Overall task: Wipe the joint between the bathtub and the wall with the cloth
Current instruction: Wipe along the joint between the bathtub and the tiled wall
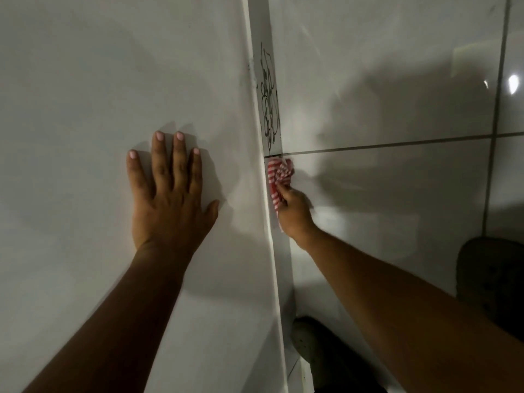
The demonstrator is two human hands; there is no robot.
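The white bathtub surface (85, 109) fills the left half of the view. My left hand (170, 199) lies flat on it, fingers spread, holding nothing. Along the tub's right edge runs the narrow joint (265, 80) against the tiled surface (382, 95). Black scribbled marks (269, 100) cover the joint strip above the cloth. My right hand (295, 211) grips a bunched red-and-white striped cloth (279, 174) and presses it into the joint, just below a dark grout line.
Grey grout lines (397, 146) cross the glossy tiles on the right. A dark rounded object (493, 279) sits at the right edge. A shoe-like dark shape (320, 350) is at the bottom, beside the tub's edge.
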